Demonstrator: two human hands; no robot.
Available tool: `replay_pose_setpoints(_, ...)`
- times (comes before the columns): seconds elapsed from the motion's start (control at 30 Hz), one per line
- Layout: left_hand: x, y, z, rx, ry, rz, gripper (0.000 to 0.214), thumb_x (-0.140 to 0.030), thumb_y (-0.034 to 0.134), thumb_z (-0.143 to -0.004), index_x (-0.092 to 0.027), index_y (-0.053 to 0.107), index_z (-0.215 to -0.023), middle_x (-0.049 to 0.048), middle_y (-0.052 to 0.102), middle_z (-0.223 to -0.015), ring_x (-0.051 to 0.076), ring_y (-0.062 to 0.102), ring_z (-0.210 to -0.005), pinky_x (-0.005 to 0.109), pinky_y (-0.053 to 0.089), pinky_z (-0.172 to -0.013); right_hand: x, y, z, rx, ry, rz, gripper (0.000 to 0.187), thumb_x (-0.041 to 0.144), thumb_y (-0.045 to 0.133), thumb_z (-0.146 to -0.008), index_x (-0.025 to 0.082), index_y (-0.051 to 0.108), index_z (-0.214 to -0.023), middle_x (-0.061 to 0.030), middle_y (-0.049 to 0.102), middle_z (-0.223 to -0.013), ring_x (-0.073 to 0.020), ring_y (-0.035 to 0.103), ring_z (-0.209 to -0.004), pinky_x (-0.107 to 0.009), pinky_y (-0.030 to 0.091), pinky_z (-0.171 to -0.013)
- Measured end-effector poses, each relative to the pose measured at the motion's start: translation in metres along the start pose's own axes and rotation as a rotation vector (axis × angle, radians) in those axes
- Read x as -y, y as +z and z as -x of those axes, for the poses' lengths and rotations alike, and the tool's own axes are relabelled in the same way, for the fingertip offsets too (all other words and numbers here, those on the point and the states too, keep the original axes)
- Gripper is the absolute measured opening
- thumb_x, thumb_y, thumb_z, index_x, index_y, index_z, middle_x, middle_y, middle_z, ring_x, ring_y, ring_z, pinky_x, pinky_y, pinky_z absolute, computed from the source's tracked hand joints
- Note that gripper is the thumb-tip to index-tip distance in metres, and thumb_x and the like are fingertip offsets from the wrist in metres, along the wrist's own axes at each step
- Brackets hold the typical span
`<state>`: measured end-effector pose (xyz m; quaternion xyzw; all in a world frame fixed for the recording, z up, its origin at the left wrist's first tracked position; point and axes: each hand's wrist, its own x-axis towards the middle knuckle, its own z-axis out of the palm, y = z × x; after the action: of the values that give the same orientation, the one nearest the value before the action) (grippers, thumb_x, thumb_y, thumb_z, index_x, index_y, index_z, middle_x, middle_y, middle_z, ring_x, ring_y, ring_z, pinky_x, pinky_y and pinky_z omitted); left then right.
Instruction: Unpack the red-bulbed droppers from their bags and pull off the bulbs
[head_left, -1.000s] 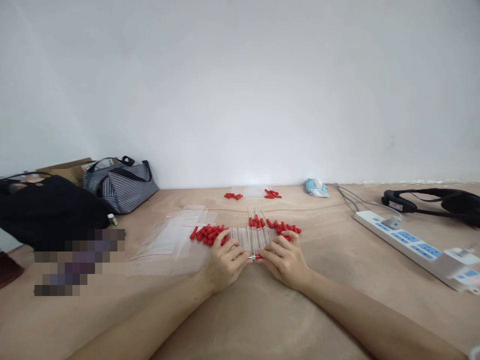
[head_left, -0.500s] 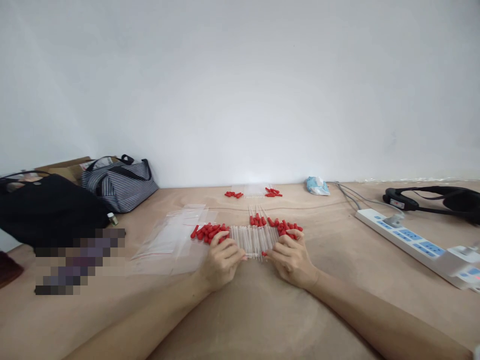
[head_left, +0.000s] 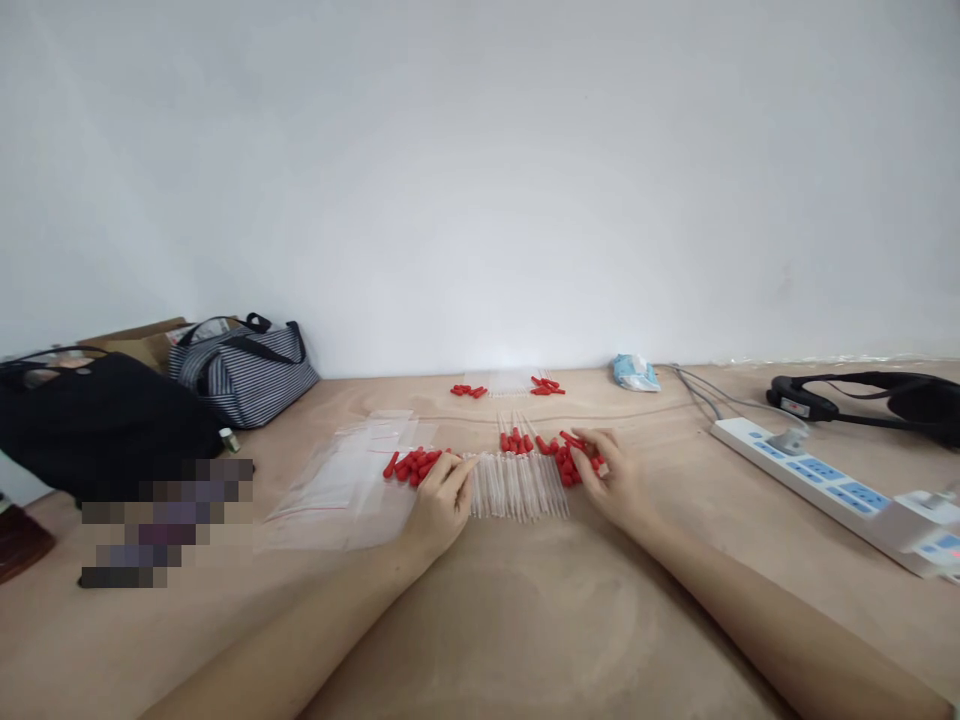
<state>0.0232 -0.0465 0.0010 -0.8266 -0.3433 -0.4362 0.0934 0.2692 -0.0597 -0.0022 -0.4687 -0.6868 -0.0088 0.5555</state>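
A row of clear thin tubes lies side by side on the tan table. Red caps lie in a heap at its left end and another at its right end. My left hand rests at the row's left edge, fingers curled against the tubes beside the left heap. My right hand is on the right heap and pinches a red cap between its fingertips. A small cluster of capped tubes stands just behind the row.
Clear zip bags lie left of the tubes. More tubes and red caps sit by the wall. A striped bag and a black bag stand at the left. A white power strip, a black headset and a tissue pack are on the right.
Both hands have left the middle of the tube row and moved apart. The right hand went to the right heap and took up a red cap; the left slid to the row's left edge.
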Motion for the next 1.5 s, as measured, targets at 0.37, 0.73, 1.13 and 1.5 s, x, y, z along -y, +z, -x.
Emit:
replay_pose_setpoints(0.37, -0.005, 0.007, -0.006, 0.112, 0.092, 0.039, 0.018, -0.013, 0.042, -0.08, -0.015, 0.058, -0.088, 0.0048, 0.057, -0.077, 0.014, 0.055, -0.072, 0.026, 0.049, -0.069, -0.035, -0.017, -0.013, 0.099, 0.434, 0.161, 0.026, 0.044, 0.052, -0.072, 0.02, 0.063, -0.072, -0.0028, 0.065, -0.074, -0.0188, 0.054, -0.076, -0.029, 0.038, -0.071)
replay_pose_setpoints(0.73, -0.011, -0.005, -0.006, 0.26, 0.095, 0.138, 0.026, -0.027, 0.056, -0.074, -0.013, 0.058, -0.097, 0.0094, 0.059, -0.091, 0.018, 0.055, -0.083, 0.033, 0.048, -0.076, -0.038, -0.007, -0.019, 0.164, 0.44, 0.243, 0.031, 0.045, 0.045, -0.076, 0.021, 0.064, -0.069, -0.0012, 0.066, -0.076, -0.0194, 0.055, -0.079, -0.032, 0.035, -0.079)
replay_pose_setpoints(1.13, -0.007, -0.012, -0.002, 0.186, 0.067, 0.011, 0.015, -0.025, 0.053, -0.077, -0.017, 0.062, -0.086, 0.0061, 0.059, -0.086, 0.02, 0.051, -0.083, 0.038, 0.042, -0.078, -0.038, 0.0, -0.042, 0.202, 0.502, 0.276, 0.041, 0.044, 0.033, -0.08, 0.016, 0.062, -0.084, -0.0065, 0.065, -0.08, -0.0166, 0.058, -0.071, -0.026, 0.04, -0.064)
replay_pose_setpoints(1.5, -0.008, -0.013, -0.002, 0.2, 0.05, 0.015, 0.013, -0.024, 0.053, -0.077, -0.018, 0.063, -0.081, 0.0053, 0.06, -0.087, 0.019, 0.05, -0.085, 0.037, 0.04, -0.079, -0.025, 0.062, -0.1, 0.67, 0.709, 0.501, 0.023, 0.026, 0.073, -0.041, 0.016, 0.053, -0.045, -0.0036, 0.056, -0.048, -0.0233, 0.058, -0.061, -0.037, 0.04, -0.061)
